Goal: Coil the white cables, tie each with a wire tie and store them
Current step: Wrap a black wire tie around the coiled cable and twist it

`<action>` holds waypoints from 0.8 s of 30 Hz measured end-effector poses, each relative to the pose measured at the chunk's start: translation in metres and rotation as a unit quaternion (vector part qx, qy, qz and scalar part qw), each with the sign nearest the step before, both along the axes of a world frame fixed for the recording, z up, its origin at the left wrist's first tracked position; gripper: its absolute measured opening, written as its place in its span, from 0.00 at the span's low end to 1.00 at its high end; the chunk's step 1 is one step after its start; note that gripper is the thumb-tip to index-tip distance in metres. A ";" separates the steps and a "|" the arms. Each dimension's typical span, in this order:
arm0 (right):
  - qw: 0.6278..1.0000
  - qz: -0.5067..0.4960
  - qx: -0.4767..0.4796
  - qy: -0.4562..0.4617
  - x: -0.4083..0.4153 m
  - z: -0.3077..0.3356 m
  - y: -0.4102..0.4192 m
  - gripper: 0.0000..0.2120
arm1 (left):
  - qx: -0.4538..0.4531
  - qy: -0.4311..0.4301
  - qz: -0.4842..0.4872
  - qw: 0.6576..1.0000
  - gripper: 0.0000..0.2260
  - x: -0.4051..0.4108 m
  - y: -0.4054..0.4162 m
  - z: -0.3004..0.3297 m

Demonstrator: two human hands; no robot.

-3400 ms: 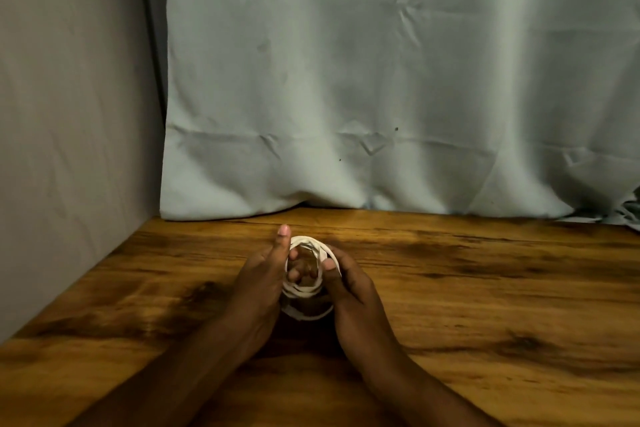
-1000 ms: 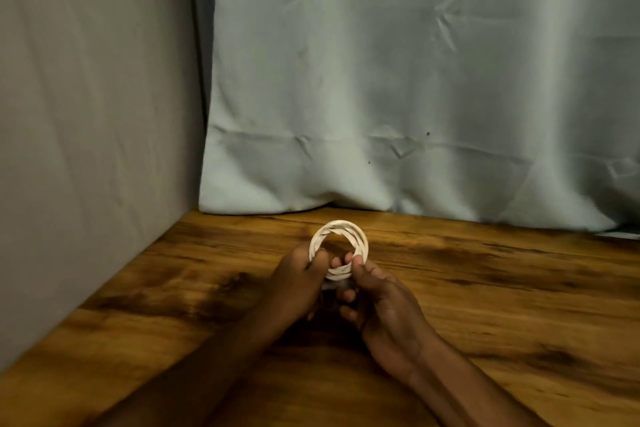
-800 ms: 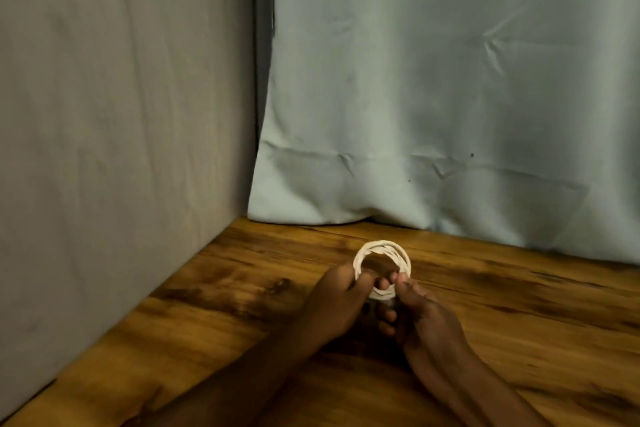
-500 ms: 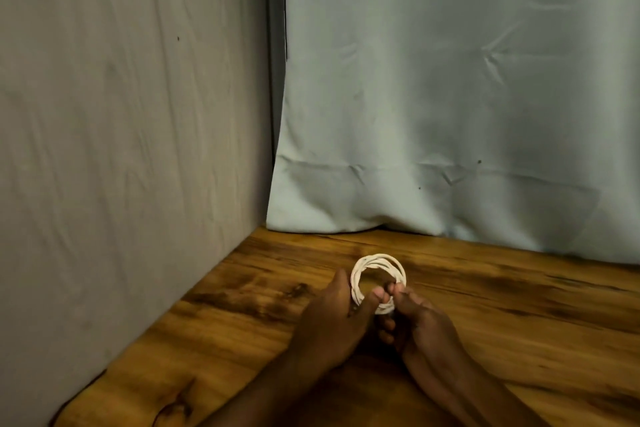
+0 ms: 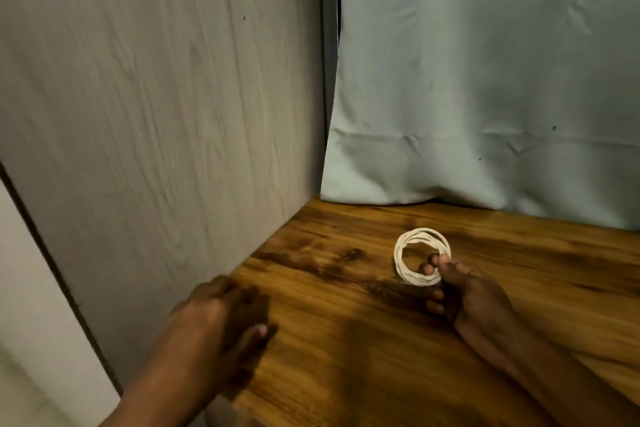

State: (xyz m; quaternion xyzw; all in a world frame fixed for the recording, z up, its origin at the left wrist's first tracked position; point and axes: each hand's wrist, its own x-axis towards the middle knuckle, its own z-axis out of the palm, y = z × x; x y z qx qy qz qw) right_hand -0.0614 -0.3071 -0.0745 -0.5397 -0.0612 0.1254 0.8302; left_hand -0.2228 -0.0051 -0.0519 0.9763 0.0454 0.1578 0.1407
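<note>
White cable [image 5: 421, 255] coiled, pinched at its near edge by the right hand [image 5: 467, 298].
Head view: ring stands on the wooden table [image 5: 346, 340], beyond the right fingertips; left hand [image 5: 221, 319], blurred, well apart leftward, loosely curled, holding nothing.

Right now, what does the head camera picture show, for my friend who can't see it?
The right hand pinches a coiled white cable just above a wooden table. The left hand holds nothing, near a grey wall.
</note>
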 end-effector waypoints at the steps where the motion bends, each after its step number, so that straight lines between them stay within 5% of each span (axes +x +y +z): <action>1: 1.000 0.000 0.000 -0.003 0.000 0.000 0.000 0.09 | 0.021 0.037 0.010 0.999 0.23 -0.005 0.006 -0.002; 3: 1.000 -0.001 0.002 -0.005 0.002 0.008 -0.001 0.09 | 0.034 0.090 0.013 0.995 0.20 -0.007 0.007 -0.001; 6: 1.000 -0.002 0.002 -0.005 0.002 0.012 -0.001 0.09 | -0.011 0.053 0.028 0.998 0.06 0.002 -0.001 -0.007; 10: 1.000 0.006 0.014 -0.006 0.005 0.007 -0.001 0.10 | -0.031 0.027 0.030 0.999 0.09 0.018 -0.015 -0.010; 14: 1.000 0.004 0.024 0.000 0.009 0.005 -0.002 0.09 | -0.112 -0.013 -0.069 0.991 0.03 0.044 -0.043 0.001; 18: 0.999 -0.032 -0.009 -0.007 0.017 0.003 -0.005 0.10 | -0.131 -0.141 -0.215 0.957 0.04 0.076 -0.080 0.029; 24: 0.988 -0.153 -0.021 -0.018 0.035 0.003 -0.034 0.09 | 0.015 -0.134 -0.426 0.895 0.07 0.143 -0.131 -0.003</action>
